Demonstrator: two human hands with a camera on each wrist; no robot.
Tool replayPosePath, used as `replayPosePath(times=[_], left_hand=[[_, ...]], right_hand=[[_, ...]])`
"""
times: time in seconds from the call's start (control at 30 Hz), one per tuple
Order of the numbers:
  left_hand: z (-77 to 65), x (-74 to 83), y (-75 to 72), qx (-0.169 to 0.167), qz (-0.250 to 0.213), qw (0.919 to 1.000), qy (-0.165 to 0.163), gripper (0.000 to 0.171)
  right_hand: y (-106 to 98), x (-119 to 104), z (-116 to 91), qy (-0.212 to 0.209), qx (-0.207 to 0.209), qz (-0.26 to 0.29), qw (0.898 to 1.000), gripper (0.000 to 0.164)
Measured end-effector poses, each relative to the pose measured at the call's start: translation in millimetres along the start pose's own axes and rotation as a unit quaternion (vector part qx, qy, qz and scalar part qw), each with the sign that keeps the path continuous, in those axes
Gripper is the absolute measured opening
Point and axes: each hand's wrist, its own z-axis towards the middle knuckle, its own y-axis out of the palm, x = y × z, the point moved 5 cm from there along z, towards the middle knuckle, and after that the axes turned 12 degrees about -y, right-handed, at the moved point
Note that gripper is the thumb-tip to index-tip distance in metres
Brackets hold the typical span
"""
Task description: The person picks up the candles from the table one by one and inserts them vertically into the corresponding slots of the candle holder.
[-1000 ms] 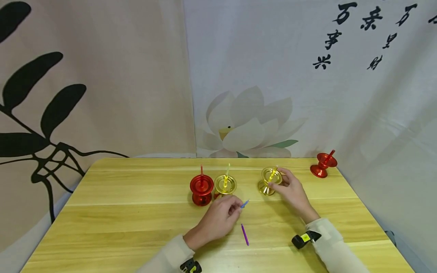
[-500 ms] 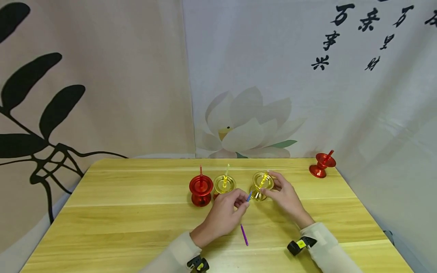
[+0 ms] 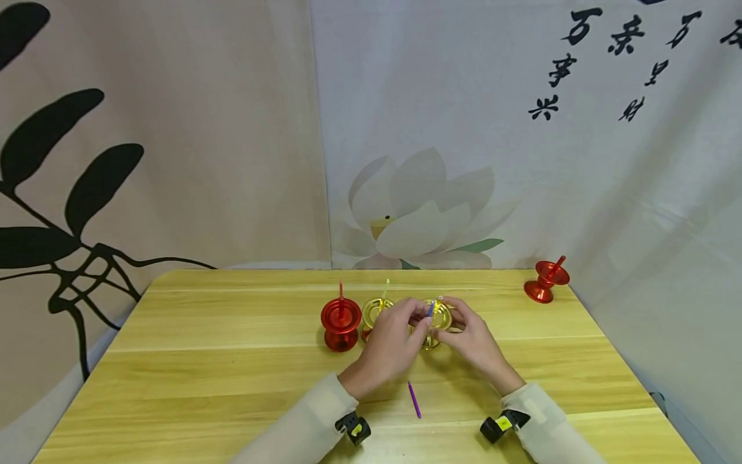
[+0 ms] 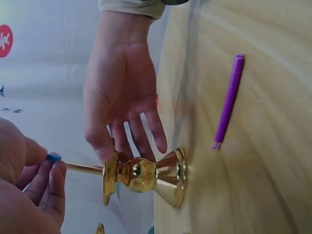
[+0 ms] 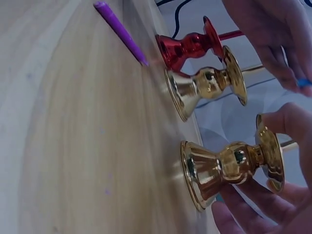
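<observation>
My left hand [image 3: 394,335] pinches a small blue candle [image 3: 431,309] between thumb and fingertips; most of its length is hidden. The blue candle is over the tip of a thin gold-coloured rod [image 4: 84,167] rising from a gold candle holder [image 5: 236,163]; I cannot tell if they touch. With thumb and fingers, my right hand [image 3: 472,345] holds that holder by its upper dish. Its base stands on the wooden table. Nearer the front lies a purple candle [image 3: 414,399], flat on the tabletop.
Just left of the hands stand a red candle holder [image 3: 341,319] and a second gold one [image 3: 373,309], partly hidden by the left hand. Another red holder [image 3: 545,280] is at the table's back right corner. A printed curtain [image 3: 406,96] hangs behind the table.
My right hand has slid the gold candle holder to the left and slightly nearer. The left hand has moved up and right with the blue candle, which has turned more upright above the holder.
</observation>
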Motion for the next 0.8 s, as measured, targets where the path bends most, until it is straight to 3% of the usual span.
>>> replayPosePath(times=[0.4, 0.8], left_hand=[[17.4, 1.9, 1.4, 0.064, -0.026, 0.9972, 0.026, 0.01], [28.3, 1.9, 1.8, 0.07, -0.042, 0.9959, 0.038, 0.01]], right_hand=[[11.2, -2.3, -0.8, -0.01, -0.011, -0.012, 1.0, 0.063], [19.2, -5.8, -0.9, -0.018, -0.024, -0.007, 1.0, 0.068]])
